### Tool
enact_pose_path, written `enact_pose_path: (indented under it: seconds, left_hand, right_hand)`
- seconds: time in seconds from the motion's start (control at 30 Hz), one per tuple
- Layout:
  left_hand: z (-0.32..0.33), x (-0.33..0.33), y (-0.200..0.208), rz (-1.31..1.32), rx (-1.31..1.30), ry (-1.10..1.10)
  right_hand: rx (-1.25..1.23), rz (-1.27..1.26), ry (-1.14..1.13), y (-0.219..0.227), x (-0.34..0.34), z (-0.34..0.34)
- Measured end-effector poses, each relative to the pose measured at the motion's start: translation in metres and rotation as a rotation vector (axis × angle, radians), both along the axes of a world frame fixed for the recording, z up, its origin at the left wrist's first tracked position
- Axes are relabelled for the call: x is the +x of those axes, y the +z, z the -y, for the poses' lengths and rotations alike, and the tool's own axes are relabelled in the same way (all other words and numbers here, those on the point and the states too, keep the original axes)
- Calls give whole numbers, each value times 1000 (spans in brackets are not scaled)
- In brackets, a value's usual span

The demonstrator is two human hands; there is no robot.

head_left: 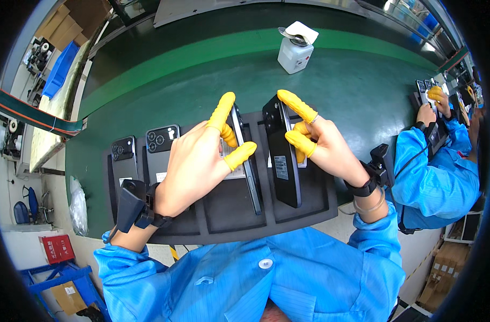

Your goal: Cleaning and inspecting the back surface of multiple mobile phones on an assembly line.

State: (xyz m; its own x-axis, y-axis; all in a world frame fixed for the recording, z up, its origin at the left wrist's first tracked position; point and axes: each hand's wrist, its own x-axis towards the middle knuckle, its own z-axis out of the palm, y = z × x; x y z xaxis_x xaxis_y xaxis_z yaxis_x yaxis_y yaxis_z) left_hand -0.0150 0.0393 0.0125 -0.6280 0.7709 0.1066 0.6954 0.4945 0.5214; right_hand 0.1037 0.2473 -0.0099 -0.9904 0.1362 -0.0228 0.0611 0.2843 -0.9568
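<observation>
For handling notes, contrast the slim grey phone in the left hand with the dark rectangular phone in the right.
The slim grey phone in the left hand is nearly edge-on; the dark rectangular phone in the right hand shows its broad face. The left phone shows no label; the right phone bears a white label. Both are held tipped up.

L hand [194,153] w/ yellow rubber finger cots [222,110], L of ctr, pinching; R hand [330,147], ditto, R of ctr; blue-sleeved forearms [378,231], lower L/R.

A white bottle [295,55] stands on the green table [202,83].
</observation>
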Motion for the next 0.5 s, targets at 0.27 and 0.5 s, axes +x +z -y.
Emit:
enact_pose_path:
  seconds: [0.27,0.5]
  left_hand:
    - [2,1,1,6,-3,-28]
    - [21,4,-7,557,81,54]
  right_hand:
    - [-31,108,1,19,2,6]
    - [356,135,-26,6,15,1]
